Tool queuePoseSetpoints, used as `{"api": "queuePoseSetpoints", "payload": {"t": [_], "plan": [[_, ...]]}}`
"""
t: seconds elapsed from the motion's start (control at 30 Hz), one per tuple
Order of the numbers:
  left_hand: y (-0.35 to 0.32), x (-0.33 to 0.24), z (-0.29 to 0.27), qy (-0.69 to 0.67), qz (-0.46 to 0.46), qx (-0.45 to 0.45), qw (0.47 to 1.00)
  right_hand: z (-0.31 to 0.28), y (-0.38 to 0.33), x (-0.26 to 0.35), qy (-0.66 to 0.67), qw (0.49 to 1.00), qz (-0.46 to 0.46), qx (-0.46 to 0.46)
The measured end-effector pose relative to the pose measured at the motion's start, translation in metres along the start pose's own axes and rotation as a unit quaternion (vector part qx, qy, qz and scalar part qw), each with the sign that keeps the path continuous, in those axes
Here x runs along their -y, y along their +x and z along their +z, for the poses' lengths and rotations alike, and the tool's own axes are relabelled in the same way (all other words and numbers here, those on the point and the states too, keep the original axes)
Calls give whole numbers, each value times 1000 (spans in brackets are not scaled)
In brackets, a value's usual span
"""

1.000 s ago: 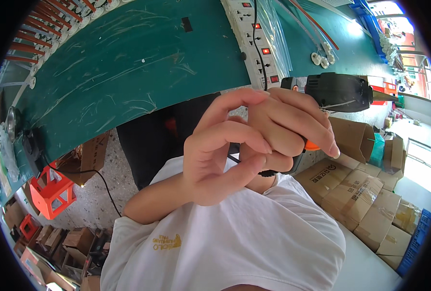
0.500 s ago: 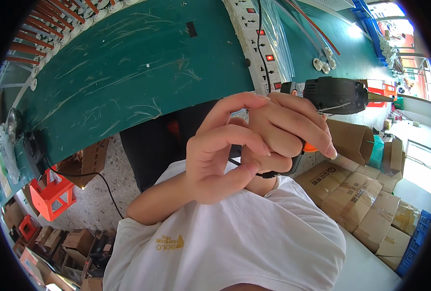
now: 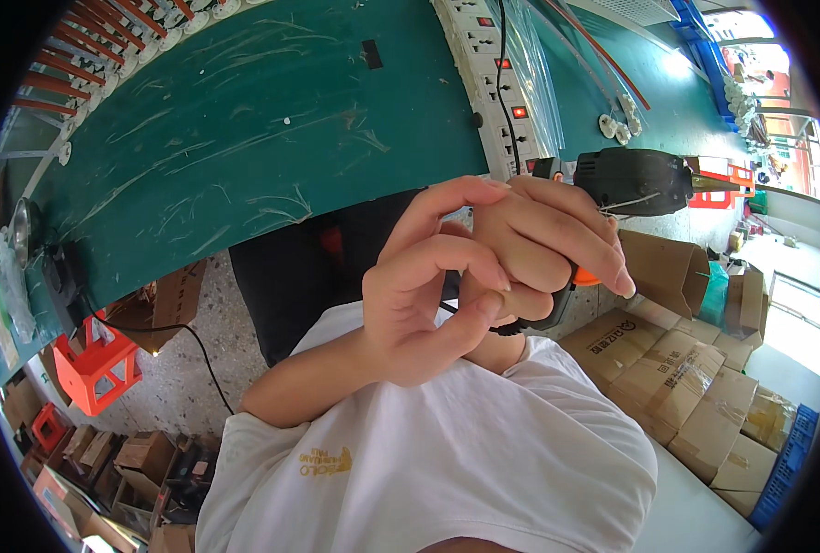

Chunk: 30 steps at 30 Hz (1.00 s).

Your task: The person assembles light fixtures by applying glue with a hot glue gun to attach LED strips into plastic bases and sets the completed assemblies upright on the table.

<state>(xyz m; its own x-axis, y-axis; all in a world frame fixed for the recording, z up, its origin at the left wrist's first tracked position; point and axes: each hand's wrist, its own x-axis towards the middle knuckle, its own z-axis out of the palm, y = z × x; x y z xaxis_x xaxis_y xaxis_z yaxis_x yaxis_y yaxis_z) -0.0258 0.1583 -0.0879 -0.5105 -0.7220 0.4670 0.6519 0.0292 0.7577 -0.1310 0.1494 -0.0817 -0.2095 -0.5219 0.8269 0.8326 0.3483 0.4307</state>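
A black glue gun with a tapered metal tip and an orange part points to the right. My right hand is closed around its grip, which is mostly hidden by the fingers. Against the right hand's knuckles rests my left hand, its fingers curled. The left thumb and one finger nearly meet in a pinch; anything between them is too small to make out. Thin pale strands cling to the gun's body near the right fingertips. Both hands are in front of my white shirt, past the bench's near edge.
A green bench scattered with clear strands spans the top. On it lie a white power strip, clear sticks and rows of brown rods. A red stool stands left; cardboard boxes are stacked right.
The left thumb has moved up slightly, closer to the finger above it. My right hand keeps its hold on the glue gun. The whole view has shifted a little.
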Motion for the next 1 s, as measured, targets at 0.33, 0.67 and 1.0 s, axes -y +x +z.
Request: {"api": "queuePoseSetpoints", "payload": {"t": [0.33,0.67,1.0], "plan": [[-3,1,2,5,16,-14,1000,1,1,-1,-18,1000,19,-13],[-7,0,5,-2,18,-27,999,0,0,-3,-41,999,16,0],[-10,1,5,3,16,-35,999,-4,-5,-7,-73,997,-10,17]]}}
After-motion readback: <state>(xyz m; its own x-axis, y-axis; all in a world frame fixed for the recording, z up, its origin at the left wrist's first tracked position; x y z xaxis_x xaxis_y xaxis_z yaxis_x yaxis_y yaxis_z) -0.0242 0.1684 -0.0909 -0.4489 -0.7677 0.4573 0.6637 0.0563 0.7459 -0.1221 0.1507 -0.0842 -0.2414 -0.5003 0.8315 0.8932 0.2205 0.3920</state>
